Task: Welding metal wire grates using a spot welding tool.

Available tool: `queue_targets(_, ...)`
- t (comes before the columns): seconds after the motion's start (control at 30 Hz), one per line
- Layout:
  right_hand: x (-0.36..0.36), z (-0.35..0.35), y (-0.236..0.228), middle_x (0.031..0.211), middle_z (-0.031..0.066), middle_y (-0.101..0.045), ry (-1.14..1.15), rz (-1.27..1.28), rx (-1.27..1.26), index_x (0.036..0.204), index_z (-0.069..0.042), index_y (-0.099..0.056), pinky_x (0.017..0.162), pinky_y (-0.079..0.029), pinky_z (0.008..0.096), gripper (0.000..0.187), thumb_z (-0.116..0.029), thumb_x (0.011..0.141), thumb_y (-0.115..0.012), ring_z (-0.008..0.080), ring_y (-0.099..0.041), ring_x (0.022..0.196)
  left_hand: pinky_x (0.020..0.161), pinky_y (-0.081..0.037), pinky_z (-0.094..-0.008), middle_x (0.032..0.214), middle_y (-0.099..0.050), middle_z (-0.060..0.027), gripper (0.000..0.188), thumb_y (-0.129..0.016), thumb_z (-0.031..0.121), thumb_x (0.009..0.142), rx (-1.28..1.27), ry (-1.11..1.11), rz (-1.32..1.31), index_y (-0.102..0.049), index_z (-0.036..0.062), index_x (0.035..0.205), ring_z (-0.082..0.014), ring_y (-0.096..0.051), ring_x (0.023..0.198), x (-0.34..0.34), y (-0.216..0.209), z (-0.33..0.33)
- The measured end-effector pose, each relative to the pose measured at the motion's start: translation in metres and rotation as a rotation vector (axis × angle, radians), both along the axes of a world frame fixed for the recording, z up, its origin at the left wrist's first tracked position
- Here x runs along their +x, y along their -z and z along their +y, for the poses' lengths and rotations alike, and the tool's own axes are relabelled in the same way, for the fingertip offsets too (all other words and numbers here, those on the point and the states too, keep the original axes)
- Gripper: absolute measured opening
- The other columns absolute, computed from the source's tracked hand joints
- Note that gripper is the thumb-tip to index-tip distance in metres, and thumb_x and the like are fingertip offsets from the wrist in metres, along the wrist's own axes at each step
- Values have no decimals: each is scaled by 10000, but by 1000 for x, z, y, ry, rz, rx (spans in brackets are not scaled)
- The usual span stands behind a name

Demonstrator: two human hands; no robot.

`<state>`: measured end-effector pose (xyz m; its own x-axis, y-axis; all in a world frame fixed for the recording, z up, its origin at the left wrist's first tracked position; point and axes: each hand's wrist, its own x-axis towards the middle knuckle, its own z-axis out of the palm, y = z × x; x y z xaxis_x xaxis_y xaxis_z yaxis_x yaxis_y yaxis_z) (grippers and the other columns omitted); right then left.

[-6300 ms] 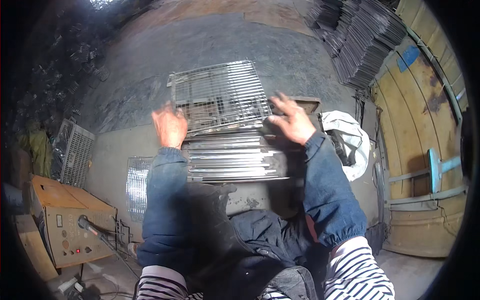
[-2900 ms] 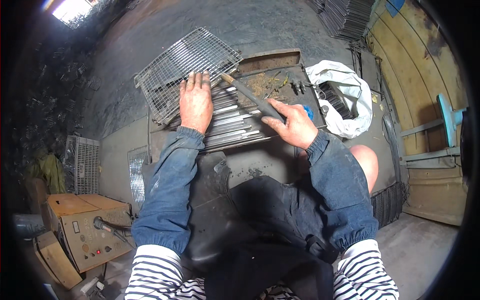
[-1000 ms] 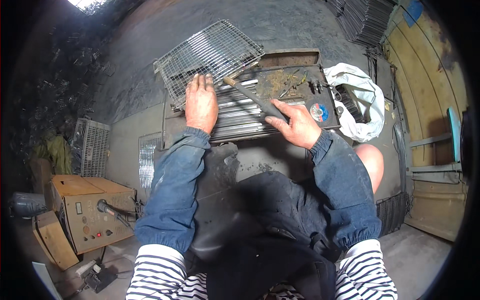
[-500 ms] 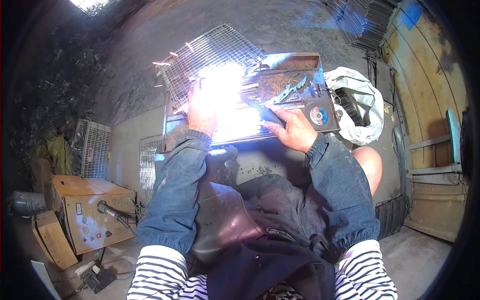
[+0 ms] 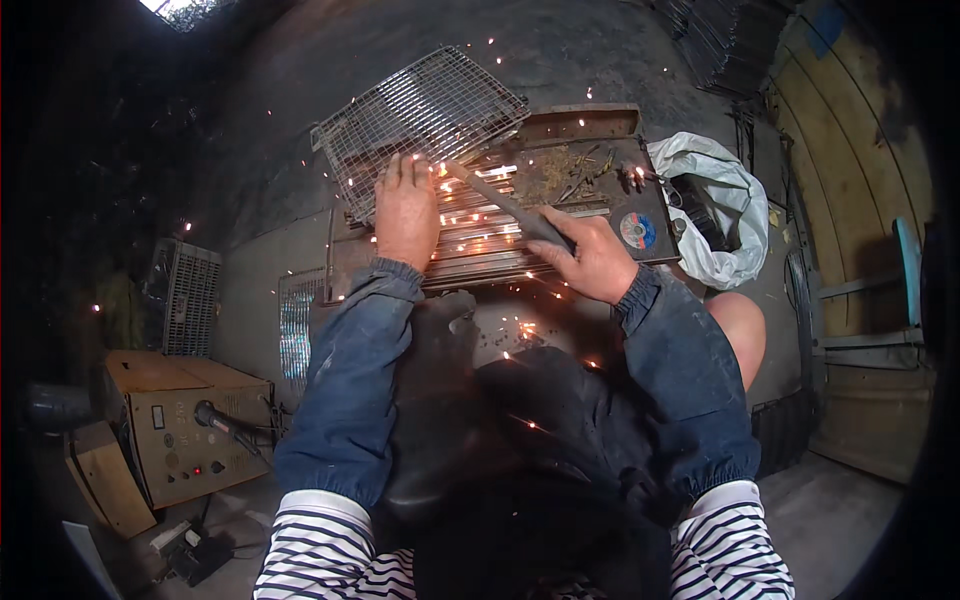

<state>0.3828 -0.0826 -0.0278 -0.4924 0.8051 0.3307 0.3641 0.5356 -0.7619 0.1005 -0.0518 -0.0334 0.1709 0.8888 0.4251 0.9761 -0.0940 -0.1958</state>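
My right hand (image 5: 592,260) is wrapped round the handle of a welding torch (image 5: 505,205). Its slim neck slants up and left, with the tip close to the fingers of my left hand (image 5: 408,215). That hand lies flat, fingers stretched out, over the left ends of a row of metal bars (image 5: 480,245). Small glowing spots sit on the bars near the torch tip. Beyond the left fingertips a wire mesh grid (image 5: 430,105) lies tilted across the far left corner of the metal worktable (image 5: 350,265). Whether the left fingers press the bars or the grid's edge, I cannot tell.
A round abrasive disc (image 5: 637,231) and loose metal bits (image 5: 590,175) lie on the table's right side. Right of it stands an open white sack (image 5: 745,205). A welding machine (image 5: 190,430) stands at lower left, with more grids (image 5: 190,295) behind it.
The glaring arc over the bars has gone out, and the scene is darker. Orange sparks now scatter around the table and my lap. Both hands stay nearly in place.
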Motion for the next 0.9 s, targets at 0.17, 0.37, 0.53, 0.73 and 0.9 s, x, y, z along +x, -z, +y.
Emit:
queue_targets(0.17, -1, -1, 2, 986, 270, -711, 18, 13, 18, 1262, 81, -614, 790, -568, 402, 480, -226, 916, -741, 410, -720, 899, 1134, -383, -473, 1360, -586, -196, 460, -530, 49, 910, 9, -13, -12, -548, -54, 1358, -353, -482, 1373, 1, 1, 0)
queue_targets(0.37, -4, 0, 5, 982, 249, -718, 11, -19, -4, 1281, 50, -614, 793, -567, 414, 476, -220, 910, -741, 403, -722, 902, 1122, -394, -469, 1388, -580, -224, 468, -553, 28, 868, 49, -2, -24, -584, -70, 1325, -364, -496, 1356, -4, 4, 0)
queue_targets(0.53, 0, 0, 9, 1030, 241, -719, 14, -40, 33, 1295, 45, -605, 808, -562, 419, 475, -210, 912, -726, 390, -722, 942, 1135, -386, -471, 1452, -526, -241, 421, -640, 121, 847, -27, 29, -79, -667, -101, 1204, -380, -473, 1372, 5, -6, -6)
queue_targets(0.73, 0, 2, 12, 961, 267, -703, 5, 38, 36, 1239, 44, -621, 789, -544, 454, 440, -254, 928, -709, 440, -690, 902, 1064, -423, -478, 1419, -540, -200, 474, -563, 88, 881, -61, 1, -8, -559, -57, 1333, -355, -500, 1317, 3, -1, -2)
queue_targets(0.9, 1, -4, -3, 903, 244, -699, -10, 110, 42, 1243, 20, -620, 729, -541, 425, 378, -189, 938, -702, 402, -701, 828, 1130, -395, -471, 1376, -584, -235, 476, -609, 69, 879, 33, 73, -89, -566, -71, 1331, -386, -513, 1331, 0, 1, -3)
